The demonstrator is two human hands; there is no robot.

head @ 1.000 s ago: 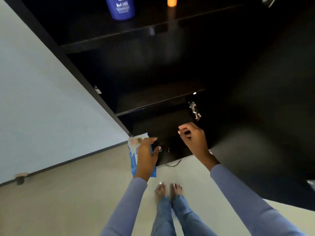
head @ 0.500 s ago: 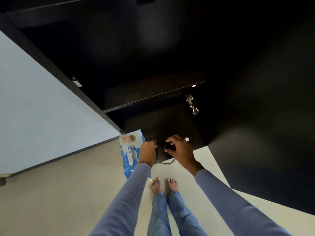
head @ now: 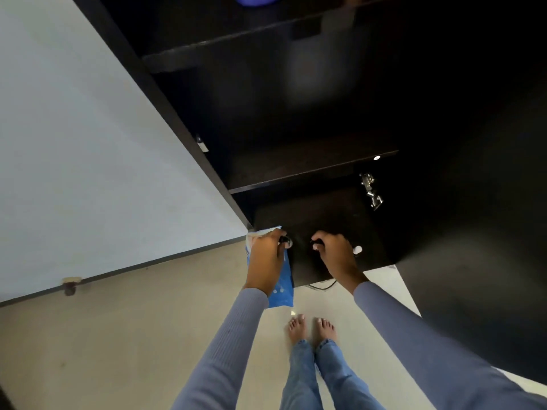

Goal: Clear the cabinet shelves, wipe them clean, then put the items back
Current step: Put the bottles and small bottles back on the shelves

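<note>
**anon1:** what's the left hand (head: 266, 258) got?

**anon2:** fingers curled round a floppy blue-and-white plastic packet (head: 282, 287), glossy, hanging below the knuckles. There's some small dark round thing at the fingertips, can't tell what.

**anon1:** right hand (head: 336, 255)?

**anon2:** fingers curled on something small and dark, too murky to name. Both sit at the front edge of the smooth matte-black bottom shelf (head: 319, 214) of the cabinet (head: 296, 170).

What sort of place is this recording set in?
Probably a room in a home: a dark cabinet with shelves and an open door, a pale tiled floor, and bare feet.
</note>
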